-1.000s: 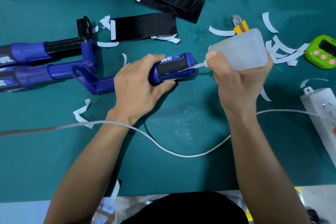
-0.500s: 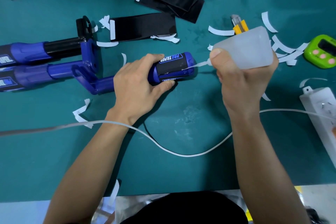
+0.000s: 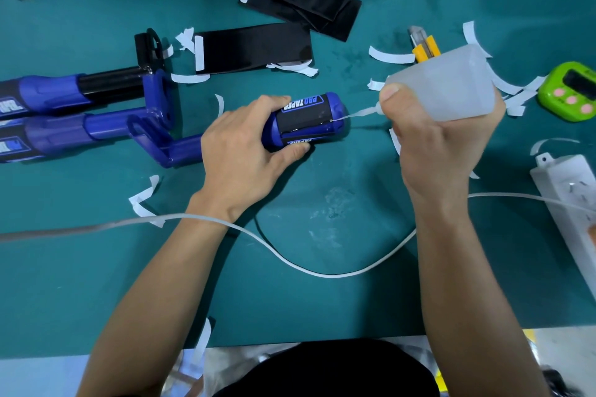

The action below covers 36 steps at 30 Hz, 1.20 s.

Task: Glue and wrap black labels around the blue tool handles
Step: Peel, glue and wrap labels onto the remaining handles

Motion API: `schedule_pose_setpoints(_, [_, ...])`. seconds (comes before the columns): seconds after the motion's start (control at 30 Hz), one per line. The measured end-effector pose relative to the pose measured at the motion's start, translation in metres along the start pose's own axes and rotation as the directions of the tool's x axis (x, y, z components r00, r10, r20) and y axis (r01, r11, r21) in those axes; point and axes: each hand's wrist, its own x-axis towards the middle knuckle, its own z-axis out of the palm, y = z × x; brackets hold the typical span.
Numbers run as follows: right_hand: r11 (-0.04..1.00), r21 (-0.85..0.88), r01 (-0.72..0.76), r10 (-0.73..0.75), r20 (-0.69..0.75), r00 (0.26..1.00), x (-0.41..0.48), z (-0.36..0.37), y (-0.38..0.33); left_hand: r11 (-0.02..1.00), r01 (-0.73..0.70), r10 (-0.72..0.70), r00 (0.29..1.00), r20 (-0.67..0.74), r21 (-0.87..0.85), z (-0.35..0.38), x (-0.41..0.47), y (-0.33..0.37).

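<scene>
I see the green mat (image 3: 290, 284) filling most of the view. Two blue tools (image 3: 58, 97) lie side by side at its left edge. The left hand (image 3: 245, 151) curls round the blue tool handle (image 3: 335, 106), fingers over the top and thumb beneath. It holds the handle on its side at mid-mat, end cap facing right. The right hand (image 3: 435, 155) grips a tilted translucent glue bottle (image 3: 451, 84), thumb pressed on its shoulder. The thin nozzle (image 3: 364, 113) touches the right edge of the black label (image 3: 306, 121) on the handle. Loose black labels (image 3: 254, 48) lie farther back on the mat. A green timer (image 3: 571, 93) sits far right, a yellow utility knife (image 3: 425, 48) just behind the bottle. White backing strips (image 3: 392, 58) are scattered about.
</scene>
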Motion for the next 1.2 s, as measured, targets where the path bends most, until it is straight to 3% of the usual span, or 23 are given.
schedule_pose_setpoints(0.23, [0.995,0.087,-0.043,0.041,0.025,0.999,0.002,-0.002,0.001,1.000,-0.012,0.012,1.000,-0.006,-0.004,-0.001,0.000,-0.001])
schedule_pose_setpoints(0.93, [1.000,0.025,0.019,-0.022,0.105,0.994,0.001,-0.001,0.003,1.000,-0.014,0.014,1.000,-0.002,-0.007,0.001,-0.001,-0.002])
schedule_pose_setpoints(1.07, [0.995,0.077,-0.059,0.054,0.065,0.996,0.003,-0.004,0.000,1.000,-0.008,0.008,1.000,-0.002,0.003,0.001,-0.001,-0.003])
schedule_pose_setpoints(1.2, [0.965,0.201,-0.166,0.144,0.119,0.982,0.006,-0.002,-0.005,1.000,-0.009,0.009,1.000,-0.010,0.011,0.001,-0.001,-0.002])
